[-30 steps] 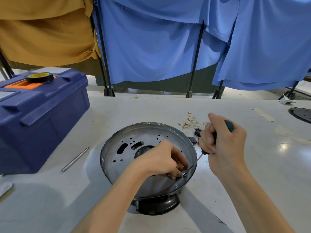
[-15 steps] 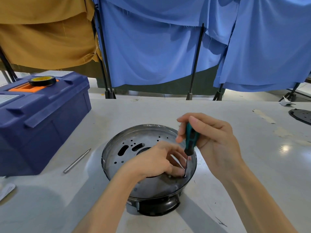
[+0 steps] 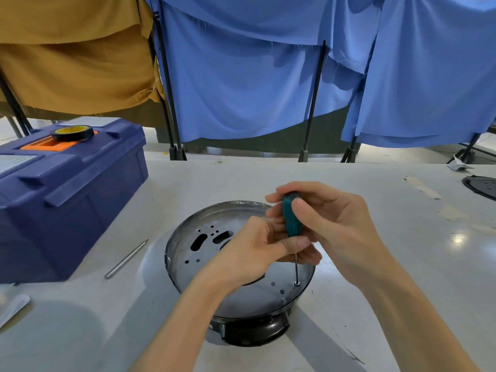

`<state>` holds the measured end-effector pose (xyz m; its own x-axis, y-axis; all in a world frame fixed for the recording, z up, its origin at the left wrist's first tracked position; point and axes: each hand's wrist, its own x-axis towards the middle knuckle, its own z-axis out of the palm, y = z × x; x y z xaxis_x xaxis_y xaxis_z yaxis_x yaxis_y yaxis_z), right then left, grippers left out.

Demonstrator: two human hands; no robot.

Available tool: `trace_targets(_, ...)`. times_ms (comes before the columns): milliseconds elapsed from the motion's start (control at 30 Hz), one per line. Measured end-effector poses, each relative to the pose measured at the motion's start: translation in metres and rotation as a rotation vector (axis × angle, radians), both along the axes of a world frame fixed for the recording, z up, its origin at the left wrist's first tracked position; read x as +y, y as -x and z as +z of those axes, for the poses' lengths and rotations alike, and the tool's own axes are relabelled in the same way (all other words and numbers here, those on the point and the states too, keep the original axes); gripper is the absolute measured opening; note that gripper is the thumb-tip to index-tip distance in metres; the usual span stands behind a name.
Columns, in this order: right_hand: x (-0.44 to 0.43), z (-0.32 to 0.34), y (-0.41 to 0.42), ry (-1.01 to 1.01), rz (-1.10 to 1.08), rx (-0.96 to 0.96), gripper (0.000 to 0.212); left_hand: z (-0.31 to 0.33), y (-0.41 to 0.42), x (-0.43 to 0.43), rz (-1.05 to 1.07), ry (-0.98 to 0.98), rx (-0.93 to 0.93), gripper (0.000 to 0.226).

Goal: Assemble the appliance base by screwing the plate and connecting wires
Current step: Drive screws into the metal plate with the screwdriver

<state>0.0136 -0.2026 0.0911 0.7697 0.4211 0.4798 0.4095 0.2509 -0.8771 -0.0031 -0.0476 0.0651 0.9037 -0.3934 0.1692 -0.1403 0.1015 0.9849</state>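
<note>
A round appliance base with a black plastic foot stands on the white table in front of me. Inside it lies a metal plate with several holes and slots. My right hand grips the green handle of a screwdriver held upright. Its thin shaft runs down to a screw at the plate's right edge. My left hand is over the plate, its thumb and fingers pinching the screwdriver just below the handle.
A blue toolbox with a black and yellow tape roll on top stands at the left. A thin metal rod lies between toolbox and base. A black round part sits at the far right. Blue and ochre cloths hang behind the table.
The screwdriver went from slanted to upright with its tip on the screw. My left hand rose from the plate to the screwdriver below its handle.
</note>
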Motion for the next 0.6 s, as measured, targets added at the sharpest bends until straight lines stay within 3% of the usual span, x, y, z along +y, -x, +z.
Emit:
trace_targets(100,0.002,-0.005,-0.001,-0.007,-0.106,-0.063,0.019,0.000,0.000,-0.003,0.021,0.004,-0.003,0.013)
trace_targets(233,0.007,-0.008,-0.001,0.045,-0.262,-0.063,0.032,-0.002,0.000,-0.009,0.043,0.039,-0.023,0.008)
trace_targets(300,0.007,-0.007,-0.002,0.071,-0.254,-0.080,0.031,-0.003,-0.002,-0.008,0.016,0.043,-0.015,0.005)
trace_targets(467,-0.001,-0.003,0.001,0.056,-0.029,-0.055,0.030,-0.008,-0.002,-0.003,-0.002,0.049,0.016,0.022)
trace_targets(600,0.001,-0.004,0.001,0.051,-0.193,-0.153,0.020,-0.010,-0.003,-0.001,-0.007,0.112,0.047,0.016)
